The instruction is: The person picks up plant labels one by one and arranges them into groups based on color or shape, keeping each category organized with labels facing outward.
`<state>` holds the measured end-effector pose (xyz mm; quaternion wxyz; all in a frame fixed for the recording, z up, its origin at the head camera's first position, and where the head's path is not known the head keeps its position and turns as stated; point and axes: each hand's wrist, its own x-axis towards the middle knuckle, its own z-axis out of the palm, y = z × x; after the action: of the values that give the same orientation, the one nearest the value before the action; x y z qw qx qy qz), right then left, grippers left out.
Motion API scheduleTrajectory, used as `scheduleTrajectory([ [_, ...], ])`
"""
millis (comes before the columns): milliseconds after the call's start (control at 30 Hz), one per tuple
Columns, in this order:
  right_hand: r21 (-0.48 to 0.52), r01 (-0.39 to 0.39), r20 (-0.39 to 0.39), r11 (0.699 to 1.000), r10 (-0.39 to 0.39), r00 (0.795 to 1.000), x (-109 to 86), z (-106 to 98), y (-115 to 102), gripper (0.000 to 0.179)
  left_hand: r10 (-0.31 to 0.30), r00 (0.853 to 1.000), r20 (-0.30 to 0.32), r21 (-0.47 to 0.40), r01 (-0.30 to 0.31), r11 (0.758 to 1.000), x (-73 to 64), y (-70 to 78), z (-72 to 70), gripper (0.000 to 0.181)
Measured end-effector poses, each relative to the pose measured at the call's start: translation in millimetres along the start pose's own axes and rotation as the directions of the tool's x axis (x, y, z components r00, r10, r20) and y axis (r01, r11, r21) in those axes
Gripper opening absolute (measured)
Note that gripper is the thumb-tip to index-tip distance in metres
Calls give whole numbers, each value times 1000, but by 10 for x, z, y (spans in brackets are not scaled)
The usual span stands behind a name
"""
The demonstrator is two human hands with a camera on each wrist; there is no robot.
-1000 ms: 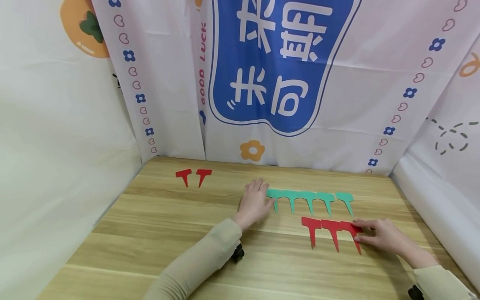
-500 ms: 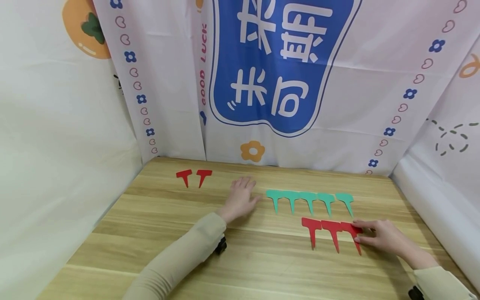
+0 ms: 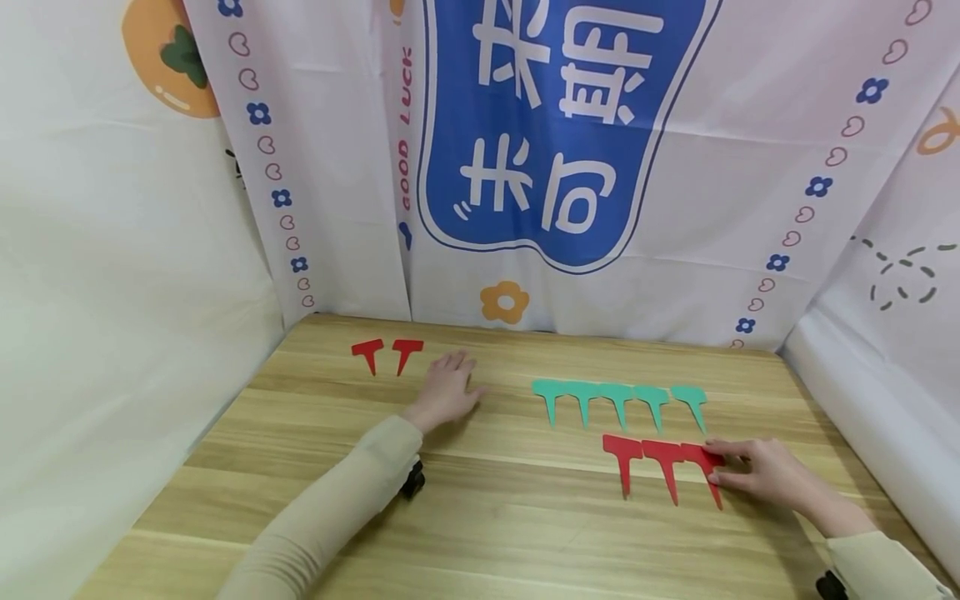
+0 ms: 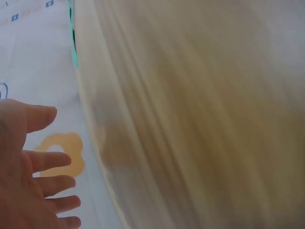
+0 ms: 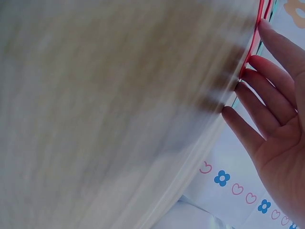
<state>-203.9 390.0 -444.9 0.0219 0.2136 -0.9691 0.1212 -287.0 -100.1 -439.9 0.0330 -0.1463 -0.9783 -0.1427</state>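
In the head view, a row of several green T-shaped plant labels (image 3: 581, 388) lies on the table, stems pointing to the front. Below it, three red T-shaped plant labels stand side by side in a second row: a left one (image 3: 622, 446), a middle one (image 3: 663, 451) and a right one (image 3: 696, 454). My right hand (image 3: 772, 475) rests its fingertips on the right one, fingers fairly straight. My left hand (image 3: 444, 390) hovers with spread fingers and nothing in it, just right of two loose red labels, one tilted (image 3: 368, 348), the other beside it (image 3: 408, 347).
The wooden table (image 3: 480, 542) carries all the labels. A printed white cloth (image 3: 337, 150) hangs behind its far edge, and white cloth walls stand at left and right. Each wrist wears a small black device, such as the left one (image 3: 412, 481).
My left hand has left the left end of the green row and moved leftward toward the two loose red labels. My right hand and the labels have stayed in place.
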Motion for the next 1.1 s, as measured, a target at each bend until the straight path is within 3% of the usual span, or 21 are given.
scheduleTrajectory([
  [300, 3, 3, -12, 1000, -3, 1000, -7, 3, 2, 51, -45, 999, 23, 2, 45, 999, 8, -228, -51, 60],
  [567, 14, -14, 8, 1000, 14, 1000, -4, -4, -3, 51, -54, 998, -12, 10, 54, 999, -12, -397, -135, 55],
  [867, 12, -14, -2, 1000, 14, 1000, -6, -12, -9, 50, -92, 996, -4, 6, 92, 996, -3, -632, -192, 56],
  [1100, 20, -23, 4, 1000, 23, 1000, -4, -7, -6, 50, -157, 988, -17, -17, 156, 988, -12, -789, -243, 55],
])
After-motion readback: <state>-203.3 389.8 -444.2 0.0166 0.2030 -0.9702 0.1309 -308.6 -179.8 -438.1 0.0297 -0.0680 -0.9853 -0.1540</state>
